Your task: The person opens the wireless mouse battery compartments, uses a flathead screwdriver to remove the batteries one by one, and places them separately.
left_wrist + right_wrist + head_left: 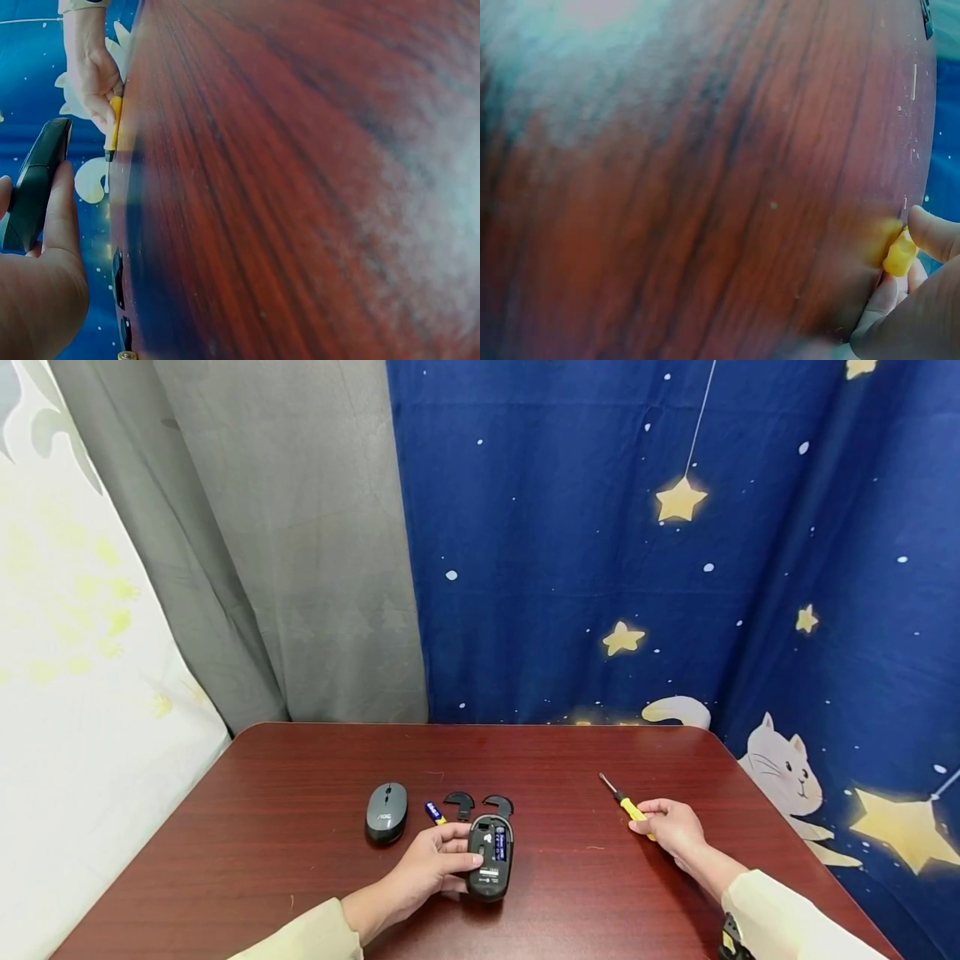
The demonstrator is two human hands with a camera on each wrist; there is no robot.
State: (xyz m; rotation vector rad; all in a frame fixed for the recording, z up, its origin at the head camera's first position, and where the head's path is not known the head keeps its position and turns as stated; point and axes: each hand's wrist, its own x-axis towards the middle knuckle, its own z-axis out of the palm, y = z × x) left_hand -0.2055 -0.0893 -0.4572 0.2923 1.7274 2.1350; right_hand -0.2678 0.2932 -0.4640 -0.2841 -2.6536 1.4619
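Note:
My left hand (438,862) holds a black computer mouse (491,868) with its underside up. A blue battery (500,843) sits in the mouse's uncovered compartment. On the right, my right hand (672,828) pinches a screwdriver (636,811) by its yellow handle, the metal tip pointing away to the far left. In the left wrist view the mouse (37,187) is edge-on between thumb and fingers, raised from the tabletop. The right wrist view shows only the butt of the yellow handle (900,255) between the fingers.
Two black curved covers (460,802) (498,805) lie just beyond the held mouse. A blue-and-yellow battery (435,812) is beside them. Farther left stands a grey mouse (387,812), right side up. Curtains hang behind the reddish-brown table (555,760).

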